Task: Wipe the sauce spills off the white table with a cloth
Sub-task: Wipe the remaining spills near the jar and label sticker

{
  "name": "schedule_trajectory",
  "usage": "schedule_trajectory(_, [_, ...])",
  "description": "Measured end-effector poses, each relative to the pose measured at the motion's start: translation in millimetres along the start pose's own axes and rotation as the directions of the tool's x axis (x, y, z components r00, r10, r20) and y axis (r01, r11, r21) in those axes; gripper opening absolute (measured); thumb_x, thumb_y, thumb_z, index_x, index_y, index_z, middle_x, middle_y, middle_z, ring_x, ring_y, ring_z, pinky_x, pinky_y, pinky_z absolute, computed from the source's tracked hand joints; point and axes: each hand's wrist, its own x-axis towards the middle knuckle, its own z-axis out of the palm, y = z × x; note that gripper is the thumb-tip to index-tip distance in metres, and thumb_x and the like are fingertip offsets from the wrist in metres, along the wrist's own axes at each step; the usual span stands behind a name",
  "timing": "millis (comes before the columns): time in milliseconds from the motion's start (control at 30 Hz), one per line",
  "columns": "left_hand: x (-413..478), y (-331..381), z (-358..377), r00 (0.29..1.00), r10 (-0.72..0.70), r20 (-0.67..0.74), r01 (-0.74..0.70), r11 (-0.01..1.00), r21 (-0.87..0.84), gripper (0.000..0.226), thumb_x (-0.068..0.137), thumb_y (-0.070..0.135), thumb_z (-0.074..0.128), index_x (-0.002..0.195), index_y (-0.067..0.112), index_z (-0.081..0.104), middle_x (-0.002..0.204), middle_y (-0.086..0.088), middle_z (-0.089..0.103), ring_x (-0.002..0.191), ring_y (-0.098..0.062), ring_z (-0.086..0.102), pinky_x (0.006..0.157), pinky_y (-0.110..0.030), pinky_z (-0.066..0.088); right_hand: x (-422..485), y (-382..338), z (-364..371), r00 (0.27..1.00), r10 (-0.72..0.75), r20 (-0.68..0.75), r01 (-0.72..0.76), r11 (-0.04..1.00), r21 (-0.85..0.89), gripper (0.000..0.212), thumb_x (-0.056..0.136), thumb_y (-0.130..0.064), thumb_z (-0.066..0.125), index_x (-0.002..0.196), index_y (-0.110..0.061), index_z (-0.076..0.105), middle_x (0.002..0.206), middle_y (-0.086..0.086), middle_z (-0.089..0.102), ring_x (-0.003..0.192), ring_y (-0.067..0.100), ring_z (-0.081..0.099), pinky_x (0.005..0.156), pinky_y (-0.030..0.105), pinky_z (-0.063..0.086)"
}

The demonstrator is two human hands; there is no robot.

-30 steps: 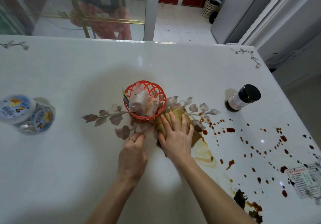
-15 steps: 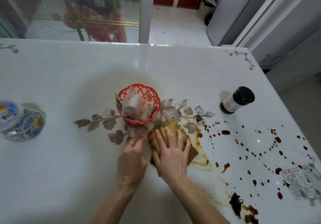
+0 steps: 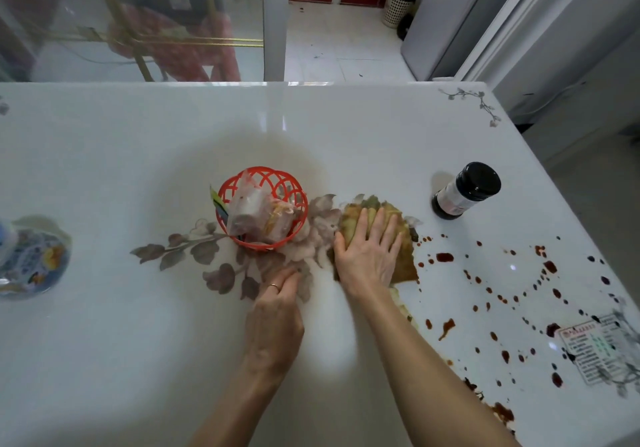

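Observation:
My right hand (image 3: 369, 252) lies flat, fingers spread, pressing a sauce-stained yellow-brown cloth (image 3: 403, 256) onto the white table (image 3: 138, 360), just right of the red basket. Dark red-brown sauce spills (image 3: 445, 257) dot the table to the right of the cloth, and a thicker smear (image 3: 502, 412) sits near the front right edge. My left hand (image 3: 275, 322), wearing a ring, rests on the table over the printed flower pattern with its fingers curled and nothing in it.
A red lattice basket (image 3: 298, 193) holding plastic-wrapped packets stands left of the cloth. A dark-capped sauce bottle (image 3: 465, 190) stands at the right. A printed plastic container (image 3: 31, 259) lies at the far left. A paper label (image 3: 602, 353) lies near the right edge.
My right hand has slid the cloth away from me and to the right, up beside the basket, leaving a fainter smear behind it. My left hand has stayed planted on the table.

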Motion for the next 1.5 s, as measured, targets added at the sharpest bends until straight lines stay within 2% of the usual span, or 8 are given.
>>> schedule_trajectory(167, [9.5,8.9,10.3,0.997,0.070,0.045,-0.072,0.997,0.043,0.051,0.076,-0.009,0.057,0.125,0.004,0.057,0.128,-0.012,0.058,0.120,-0.023,0.055,0.102,-0.031,0.034,-5.6,7.7,1.0,0.994,-0.105,0.009,0.106,0.993,-0.052,0.072,0.098,-0.061,0.017,0.158,-0.025,0.001,0.164,0.013,-0.009,0.149,0.035,-0.014,0.120,0.055,-0.006])
schedule_trajectory(333, [6.7,2.7,14.1,0.992,0.089,0.088,-0.097,0.991,0.092,0.053,0.078,-0.006,0.055,0.130,0.006,0.053,0.134,-0.010,0.054,0.124,-0.023,0.051,0.101,-0.035,0.041,16.6,11.4,-10.4,0.995,0.072,0.074,-0.072,0.997,0.004,0.073,0.100,-0.059,0.020,0.158,-0.022,-0.003,0.163,0.018,-0.011,0.147,0.040,-0.018,0.119,0.057,-0.005])
schedule_trajectory(733, [1.8,-1.0,15.3,0.985,0.111,0.129,-0.129,0.982,0.136,0.061,0.069,-0.014,0.060,0.127,0.003,0.056,0.133,-0.011,0.054,0.122,-0.026,0.053,0.097,-0.036,0.043,11.3,15.2,-20.5,0.976,0.169,0.140,-0.172,0.985,0.012,0.078,0.100,-0.059,0.020,0.157,-0.012,-0.003,0.160,0.029,-0.009,0.145,0.052,-0.011,0.115,0.065,0.000])
schedule_trajectory(900, [4.5,1.3,12.5,0.985,0.096,0.145,-0.116,0.984,0.136,0.055,0.072,-0.011,0.061,0.125,0.005,0.058,0.132,-0.010,0.055,0.121,-0.025,0.054,0.096,-0.036,0.045,-20.0,31.3,-16.4,0.982,0.116,0.148,-0.113,0.993,-0.029,0.077,0.100,-0.058,0.018,0.157,-0.011,-0.005,0.159,0.029,-0.009,0.145,0.051,-0.009,0.117,0.064,0.002])
schedule_trajectory(1067, [4.1,-0.2,14.2,0.986,0.096,0.135,-0.115,0.983,0.146,0.059,0.075,-0.012,0.055,0.131,0.007,0.053,0.137,-0.008,0.050,0.127,-0.023,0.048,0.104,-0.031,0.036,6.1,36.4,-27.2,0.953,0.237,0.190,-0.243,0.970,0.007,0.075,0.102,-0.054,0.023,0.157,-0.008,0.000,0.160,0.028,-0.008,0.145,0.052,-0.009,0.116,0.065,0.004])
schedule_trajectory(1233, [2.1,-1.3,19.9,0.987,0.099,0.123,-0.120,0.976,0.180,0.059,0.075,-0.009,0.060,0.131,0.005,0.052,0.138,-0.008,0.050,0.129,-0.022,0.046,0.105,-0.029,0.028,-43.8,36.9,-13.6,0.978,0.112,0.177,-0.112,0.994,-0.010,0.076,0.102,-0.054,0.021,0.156,-0.009,-0.005,0.159,0.029,-0.010,0.145,0.050,-0.012,0.117,0.063,0.000])
schedule_trajectory(1400, [1.0,-0.3,20.2,0.986,0.102,0.129,-0.123,0.977,0.171,0.056,0.080,-0.006,0.055,0.134,0.005,0.048,0.141,-0.008,0.046,0.131,-0.022,0.043,0.107,-0.029,0.030,-31.8,35.2,-17.8,0.965,0.180,0.191,-0.187,0.982,0.020,0.075,0.102,-0.051,0.023,0.156,-0.008,-0.006,0.159,0.029,-0.012,0.144,0.050,-0.014,0.115,0.066,-0.001])
schedule_trajectory(1500, [-2.2,3.7,17.8,0.984,0.100,0.150,-0.125,0.978,0.164,0.060,0.084,-0.004,0.047,0.142,0.008,0.037,0.149,-0.006,0.034,0.139,-0.020,0.031,0.111,-0.025,0.021,-73.4,37.8,-7.1,0.986,0.060,0.154,-0.062,0.998,0.008,0.075,0.100,-0.054,0.017,0.156,-0.011,-0.008,0.159,0.026,-0.016,0.145,0.048,-0.017,0.116,0.064,-0.004])
